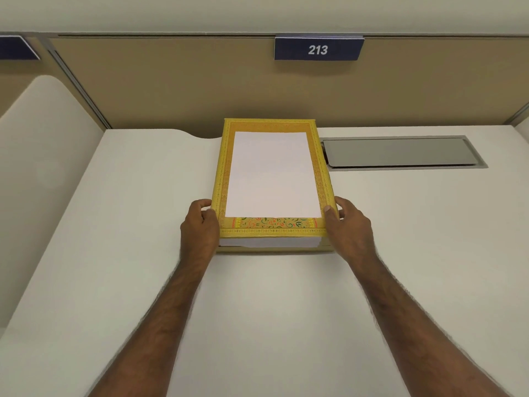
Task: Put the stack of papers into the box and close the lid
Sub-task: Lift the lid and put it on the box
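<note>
Your two hands flank the near end of the yellow patterned lid (273, 229), which sits over the box at the far edge of the desk (143, 253), about midway along it and tight against the tan partition (171, 90). Your left hand (200, 224) has its grip curled around the lid's near-left corner, fingers bent against the side. Your right hand (347, 227) has its grip closed on the near-right corner, thumb on the top border and fingers wrapped down the side. Neither grip holds anything else.

The stack of papers (269, 242) is inside, but its white edge shows as a band under the lid's near rim, so the lid looks not fully seated at this end. A white sheet (272, 176) fills the panel on top of the lid; whether it is part of the lid or a loose page I cannot tell.

From here, the likely trouble is pressing down while the papers stand proud of the box wall. The lid's rim could catch the top sheets and crease them, or the lid could settle crooked with one corner high. Uneven pressure from your two hands could also skew the lid. A forward push has less room to do harm, since the box already backs against the partition. The metal cable hatch (400, 151) lies just beside the box on the right, so a sideways slip could ride the box onto its edge.
</note>
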